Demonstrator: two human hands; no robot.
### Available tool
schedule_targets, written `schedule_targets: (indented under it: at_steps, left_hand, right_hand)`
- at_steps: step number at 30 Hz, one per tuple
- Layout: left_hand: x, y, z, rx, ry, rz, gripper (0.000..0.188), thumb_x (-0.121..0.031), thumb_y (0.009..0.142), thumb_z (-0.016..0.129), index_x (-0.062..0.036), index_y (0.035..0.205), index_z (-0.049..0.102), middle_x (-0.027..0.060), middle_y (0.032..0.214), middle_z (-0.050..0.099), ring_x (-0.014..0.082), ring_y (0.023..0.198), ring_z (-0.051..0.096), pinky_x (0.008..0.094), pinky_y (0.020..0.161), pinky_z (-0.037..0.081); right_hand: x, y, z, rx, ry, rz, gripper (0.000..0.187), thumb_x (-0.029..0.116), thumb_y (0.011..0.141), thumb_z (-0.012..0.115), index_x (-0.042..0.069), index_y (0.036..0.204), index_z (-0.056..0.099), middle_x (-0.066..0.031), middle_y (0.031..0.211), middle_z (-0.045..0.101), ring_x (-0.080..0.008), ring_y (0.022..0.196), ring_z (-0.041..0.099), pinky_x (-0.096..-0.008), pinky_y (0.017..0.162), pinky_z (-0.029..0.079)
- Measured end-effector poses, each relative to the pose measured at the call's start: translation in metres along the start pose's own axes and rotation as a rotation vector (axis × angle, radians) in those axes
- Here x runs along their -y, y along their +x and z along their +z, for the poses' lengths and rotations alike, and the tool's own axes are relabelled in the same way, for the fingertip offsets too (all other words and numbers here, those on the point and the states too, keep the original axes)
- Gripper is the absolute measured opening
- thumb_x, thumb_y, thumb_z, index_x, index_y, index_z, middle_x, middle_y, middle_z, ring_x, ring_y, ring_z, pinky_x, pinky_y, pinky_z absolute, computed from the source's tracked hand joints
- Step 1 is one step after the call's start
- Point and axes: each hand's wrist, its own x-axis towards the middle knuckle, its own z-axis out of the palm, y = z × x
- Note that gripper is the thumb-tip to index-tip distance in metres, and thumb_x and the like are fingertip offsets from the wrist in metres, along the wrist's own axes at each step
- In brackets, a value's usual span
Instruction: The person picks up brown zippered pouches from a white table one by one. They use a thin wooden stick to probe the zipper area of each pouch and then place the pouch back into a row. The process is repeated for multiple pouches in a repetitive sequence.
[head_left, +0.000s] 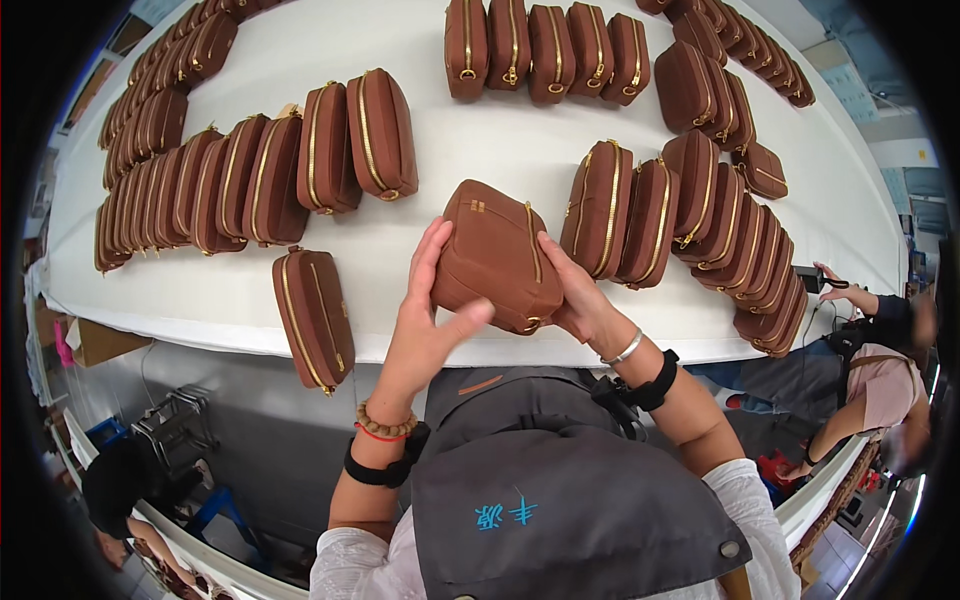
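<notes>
A brown zippered bag with a small gold mark and a gold zipper on its upper face is held between my two hands, above the near edge of the table. My left hand supports its left side, fingers along the wall and thumb stretched over the lower face, slightly blurred. On the opposite side, my right hand grips the lower right corner, its thumb near the zipper's end; the other fingers are partly hidden behind the bag. A single similar bag stands at the table's front edge, left of my left hand.
The white table carries a long row of brown bags at left, a group at the back and another row at right. Co-workers appear at the far right and lower left.
</notes>
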Motion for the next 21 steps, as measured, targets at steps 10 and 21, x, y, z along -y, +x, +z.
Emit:
schedule_targets:
  at_steps: [10, 21]
  left_hand:
    - [-0.007, -0.002, -0.011, 0.060, 0.421, 0.274, 0.094, -0.008, 0.055, 0.089, -0.0108, 0.136, 0.042, 0.0107, 0.149, 0.035, 0.0352, 0.142, 0.025, 0.0472, 0.115, 0.026]
    - [-0.034, -0.001, 0.012, -0.025, 0.609, 0.507, 0.094, -0.040, 0.046, 0.091, -0.0137, 0.128, 0.054, 0.0043, 0.127, 0.053, 0.0291, 0.123, 0.049, 0.0550, 0.107, 0.024]
  right_hand:
    - [0.002, -0.016, 0.003, 0.069, 0.123, 0.087, 0.054, 0.056, 0.096, 0.041, 0.009, 0.118, 0.054, -0.0008, 0.072, 0.062, -0.0067, 0.044, 0.051, -0.0213, 0.037, 0.043]
    - [-0.036, -0.016, -0.026, 0.511, 0.138, 0.039, 0.079, 0.019, 0.082, 0.073, 0.009, 0.146, 0.029, -0.0146, 0.144, 0.041, -0.0275, 0.133, 0.042, -0.0332, 0.104, 0.046]
